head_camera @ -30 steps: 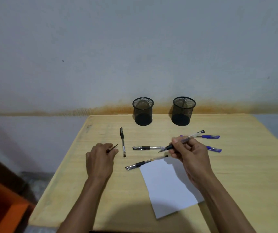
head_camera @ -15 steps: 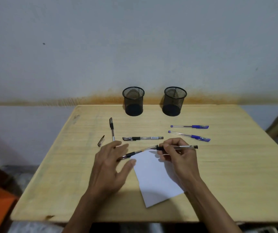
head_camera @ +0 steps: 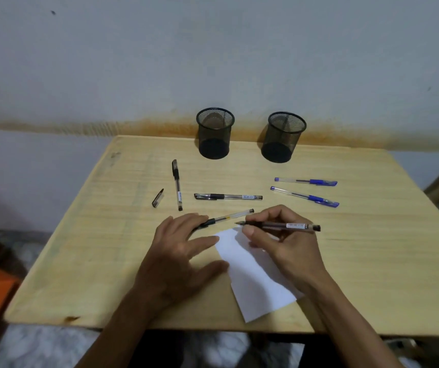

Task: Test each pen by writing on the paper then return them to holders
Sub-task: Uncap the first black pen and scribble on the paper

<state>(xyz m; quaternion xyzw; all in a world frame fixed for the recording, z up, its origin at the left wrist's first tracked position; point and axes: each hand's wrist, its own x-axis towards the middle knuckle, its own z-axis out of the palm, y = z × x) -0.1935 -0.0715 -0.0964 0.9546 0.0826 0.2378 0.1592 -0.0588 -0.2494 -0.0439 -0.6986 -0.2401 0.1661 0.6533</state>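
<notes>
Left hand (head_camera: 184, 251) flat, fingers spread; right hand (head_camera: 279, 240) in a pinch

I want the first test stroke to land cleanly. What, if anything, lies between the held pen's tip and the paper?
Nothing visible: the right hand holds the uncapped pen, tip just above the paper corner.

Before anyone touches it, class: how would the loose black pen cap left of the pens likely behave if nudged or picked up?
The pen cap looks tiny and plastic, so probably very light and would skid easily on the smooth table. Its clip may stop it rolling far. Being so small, it likely needs a fingertip pinch.
</notes>
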